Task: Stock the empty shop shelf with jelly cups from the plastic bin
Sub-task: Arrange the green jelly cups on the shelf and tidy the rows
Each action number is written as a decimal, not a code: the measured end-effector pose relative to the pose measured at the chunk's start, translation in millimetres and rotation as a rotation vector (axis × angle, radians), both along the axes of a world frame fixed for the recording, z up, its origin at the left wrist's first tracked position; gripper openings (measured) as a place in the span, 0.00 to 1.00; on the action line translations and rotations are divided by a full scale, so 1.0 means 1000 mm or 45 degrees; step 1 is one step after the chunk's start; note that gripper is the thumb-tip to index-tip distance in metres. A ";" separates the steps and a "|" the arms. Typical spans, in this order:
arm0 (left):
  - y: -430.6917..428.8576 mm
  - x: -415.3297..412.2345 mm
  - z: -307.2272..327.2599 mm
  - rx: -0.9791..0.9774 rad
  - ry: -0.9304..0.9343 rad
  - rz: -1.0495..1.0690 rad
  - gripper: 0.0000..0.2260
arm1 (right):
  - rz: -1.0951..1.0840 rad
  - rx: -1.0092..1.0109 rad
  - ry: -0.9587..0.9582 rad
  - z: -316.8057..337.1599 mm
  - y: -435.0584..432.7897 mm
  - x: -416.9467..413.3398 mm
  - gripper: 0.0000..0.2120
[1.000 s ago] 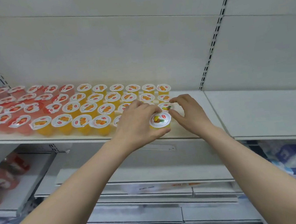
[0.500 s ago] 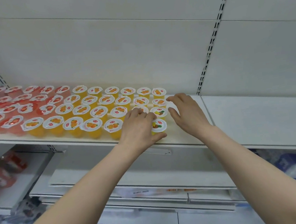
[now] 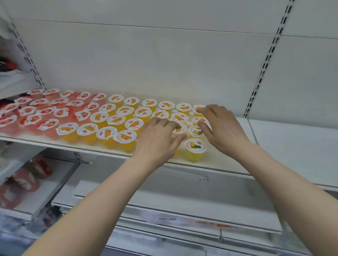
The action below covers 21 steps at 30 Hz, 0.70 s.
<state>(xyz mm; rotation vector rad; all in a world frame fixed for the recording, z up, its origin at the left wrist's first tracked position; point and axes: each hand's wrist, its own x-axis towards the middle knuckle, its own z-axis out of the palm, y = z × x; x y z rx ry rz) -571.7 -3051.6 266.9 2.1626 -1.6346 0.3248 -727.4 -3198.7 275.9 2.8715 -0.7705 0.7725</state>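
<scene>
Our left hand (image 3: pixel 158 142) curled loosely over cups (image 3: pixel 106 132) on the shelf (image 3: pixel 227 162), grip unclear. At its 3 o'clock our right hand (image 3: pixel 222 129), fingers relaxed, touched others. Rows ran toward 10 o'clock.

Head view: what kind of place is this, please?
Most likely a shop aisle: a white shelf on slotted uprights, jelly cups set in rows by colour, and a label strip on the shelf edge below.

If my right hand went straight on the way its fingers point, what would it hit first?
Most likely the orange jelly cups at the fingertips of the right hand, then the back wall; depth is unclear.
</scene>
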 end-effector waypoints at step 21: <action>0.298 0.222 -0.009 -0.036 -0.228 0.589 0.22 | 0.667 -0.255 0.095 -0.003 0.225 0.261 0.20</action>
